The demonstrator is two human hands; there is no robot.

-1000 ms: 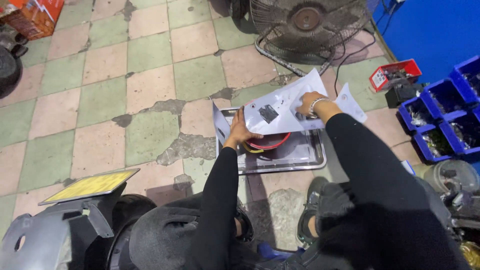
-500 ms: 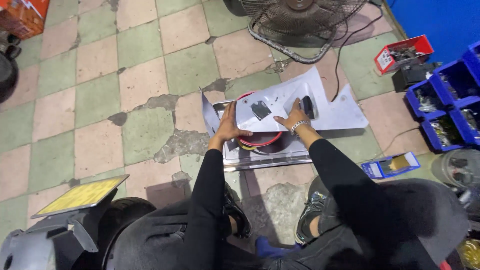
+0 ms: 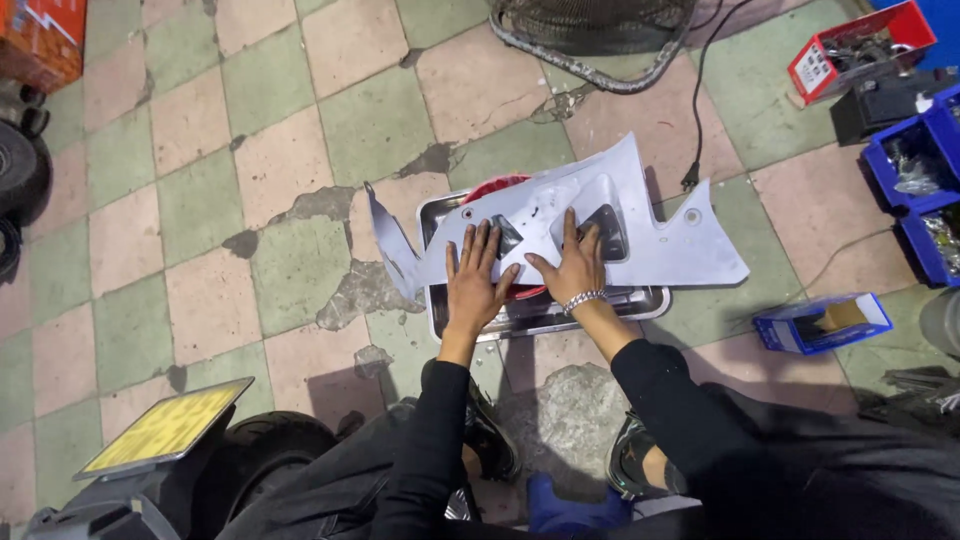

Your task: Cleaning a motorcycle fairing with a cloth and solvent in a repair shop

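Lying under both flat palms: left hand (image 3: 472, 288), right hand (image 3: 574, 270), white panel (image 3: 660, 240).

The floor (image 3: 250, 130) is a worn checkerboard of pale green and pinkish-beige tiles with grey cracked patches. A light grey plastic panel (image 3: 660, 245) with dark cut-outs lies over a silver metal tray (image 3: 545, 315) and a red ring (image 3: 495, 187). Nearby are a yellow plate (image 3: 165, 425), blue bins (image 3: 915, 165), a red box (image 3: 860, 45), an orange carton (image 3: 40, 40) and black sleeves (image 3: 430, 440).
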